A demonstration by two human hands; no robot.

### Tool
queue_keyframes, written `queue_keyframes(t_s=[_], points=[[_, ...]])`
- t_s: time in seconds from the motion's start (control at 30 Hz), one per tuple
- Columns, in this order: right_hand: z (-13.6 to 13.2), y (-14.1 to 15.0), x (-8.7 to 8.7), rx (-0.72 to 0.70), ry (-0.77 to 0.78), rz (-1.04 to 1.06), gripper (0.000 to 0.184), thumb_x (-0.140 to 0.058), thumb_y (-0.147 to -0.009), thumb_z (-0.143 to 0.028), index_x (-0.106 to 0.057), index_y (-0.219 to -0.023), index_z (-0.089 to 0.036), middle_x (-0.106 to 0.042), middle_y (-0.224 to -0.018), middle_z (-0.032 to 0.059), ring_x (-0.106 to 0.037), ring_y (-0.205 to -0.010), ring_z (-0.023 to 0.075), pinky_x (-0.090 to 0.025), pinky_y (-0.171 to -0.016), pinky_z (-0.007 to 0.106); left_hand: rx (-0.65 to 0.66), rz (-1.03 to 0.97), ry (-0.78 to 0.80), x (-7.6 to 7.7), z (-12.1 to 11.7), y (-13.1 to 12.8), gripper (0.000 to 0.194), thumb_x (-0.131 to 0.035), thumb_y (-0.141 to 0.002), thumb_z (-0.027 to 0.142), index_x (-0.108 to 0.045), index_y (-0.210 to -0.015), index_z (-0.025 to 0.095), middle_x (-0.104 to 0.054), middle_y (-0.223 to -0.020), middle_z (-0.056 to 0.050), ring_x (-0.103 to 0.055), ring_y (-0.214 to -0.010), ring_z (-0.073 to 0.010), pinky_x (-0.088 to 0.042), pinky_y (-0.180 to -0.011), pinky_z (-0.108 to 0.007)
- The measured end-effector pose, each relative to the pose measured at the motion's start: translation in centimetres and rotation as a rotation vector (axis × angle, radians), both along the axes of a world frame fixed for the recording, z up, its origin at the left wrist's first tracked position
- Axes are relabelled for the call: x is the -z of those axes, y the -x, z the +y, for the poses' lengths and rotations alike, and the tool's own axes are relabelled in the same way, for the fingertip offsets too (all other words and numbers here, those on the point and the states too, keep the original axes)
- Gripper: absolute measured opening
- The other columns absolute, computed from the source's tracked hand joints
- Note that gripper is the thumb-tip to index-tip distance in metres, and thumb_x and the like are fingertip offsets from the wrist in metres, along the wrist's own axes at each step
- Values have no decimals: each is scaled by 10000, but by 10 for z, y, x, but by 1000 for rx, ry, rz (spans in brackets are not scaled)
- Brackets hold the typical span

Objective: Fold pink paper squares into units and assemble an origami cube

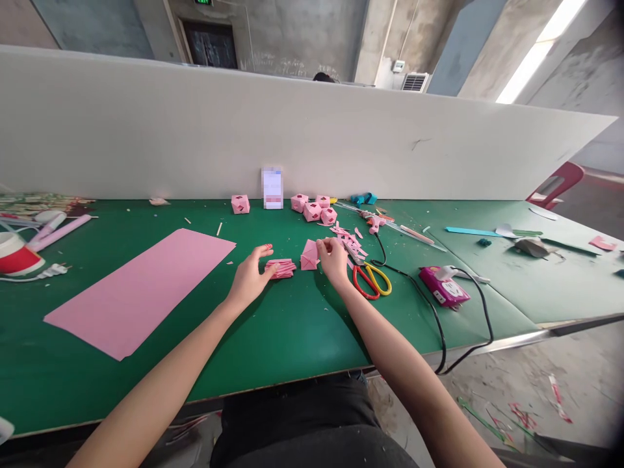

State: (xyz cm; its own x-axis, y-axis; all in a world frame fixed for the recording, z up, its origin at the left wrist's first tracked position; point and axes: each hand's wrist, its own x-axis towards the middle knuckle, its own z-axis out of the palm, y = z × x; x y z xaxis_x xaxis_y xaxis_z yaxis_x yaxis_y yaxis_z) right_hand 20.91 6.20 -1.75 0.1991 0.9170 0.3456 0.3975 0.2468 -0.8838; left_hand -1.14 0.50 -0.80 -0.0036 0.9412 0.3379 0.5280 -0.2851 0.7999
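My left hand (249, 275) is beside a small stack of folded pink paper strips (281, 268), its fingers apart and the thumb at the stack's left end. Whether the thumb presses on the stack I cannot tell. To the right, my right hand (333, 260) pinches the edge of a folded pink paper piece (309, 255) with creases across it. Behind them stand several folded pink paper balls (312, 211) with dark openings, and another pink paper ball (240, 204) sits apart on the left. Scissors (373, 281) with red and yellow handles lie right of my right hand, near pink paper scraps (351, 240).
A large pink paper sheet (141, 292) covers the green table's left part. A phone (272, 188) leans on the white partition (195, 130). On the right are a pink glue gun (376, 223), a purple power adapter (444, 286) and a black cable (433, 312). A red-and-white cup (18, 255) stands far left.
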Motion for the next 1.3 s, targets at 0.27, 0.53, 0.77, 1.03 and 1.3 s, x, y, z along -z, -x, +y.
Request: queue_keyframes(t_s=[0.27,0.53,0.77,1.03,1.3], points=[[-2,2,10,-90,88,-337,61,-594,-871,-226,-647,-871,-197,-692,-960,84,-567,-983,256,-426,-881,388,72,199,36,18,5,-2,537,-670,-828,468,-550,-1268,185,-617,-1375,-187,-541,-1332,-360,-426,-1093,-498],[-23,14,-7,-85,-39,-363,154,-606,-923,-291,-699,-973,-179,-684,-1100,109,-500,-1126,298,-396,-997,425,18,190,22,12,5,0,453,-522,-930,443,-507,-1305,188,-631,-1374,-164,-570,-1315,-289,-436,-1093,-470],[-53,12,-33,-277,-24,-330,167,-605,-930,-274,-707,-1048,-216,-720,-1101,63,-559,-1114,259,-447,-923,391,-42,147,138,11,16,1,427,-481,-920,383,-532,-1295,186,-663,-1342,-140,-614,-1265,-285,-460,-1068,-472],[25,13,-31,-682,-52,-804,270,-644,-887,-99,-727,-1138,-154,-725,-1156,117,-605,-1117,258,-419,-1008,415,-33,181,181,11,37,-14,503,-620,-798,341,-567,-1271,178,-705,-1224,-122,-637,-1192,-288,-498,-1014,-440],[51,19,-17,-782,-6,-769,261,-623,-881,-86,-746,-1096,-167,-751,-1090,86,-663,-1022,225,-474,-924,353,6,243,114,16,50,-7,485,-636,-753,303,-590,-1223,193,-732,-1083,-79,-579,-1163,-306,-468,-1014,-474]])
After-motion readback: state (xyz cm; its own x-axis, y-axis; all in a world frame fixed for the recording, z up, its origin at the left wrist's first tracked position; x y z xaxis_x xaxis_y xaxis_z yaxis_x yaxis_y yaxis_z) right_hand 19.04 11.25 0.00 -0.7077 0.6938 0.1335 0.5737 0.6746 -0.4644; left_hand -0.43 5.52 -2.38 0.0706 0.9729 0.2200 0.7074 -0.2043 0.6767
